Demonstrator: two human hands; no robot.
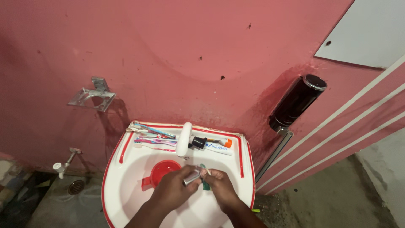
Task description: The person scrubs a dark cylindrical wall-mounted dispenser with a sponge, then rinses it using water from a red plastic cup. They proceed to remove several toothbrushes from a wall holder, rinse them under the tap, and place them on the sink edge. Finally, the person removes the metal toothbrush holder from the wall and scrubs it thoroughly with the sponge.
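Hands (198, 185) over sink (122, 185), white toothpaste tube (217, 147) behind

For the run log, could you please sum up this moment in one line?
left hand: holds small metal tube | right hand: pinches green piece | both over white sink | red cup in basin

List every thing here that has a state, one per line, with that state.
Left hand: closed around a small silver cylinder.
Right hand: gripping a green item, partly hidden.
Red cup: upright in the sink basin.
Tap: no water seen running.
Toothbrushes: lying flat on the sink ledge.
Toothpaste tube: lying flat, capped.
Wall holder: empty.
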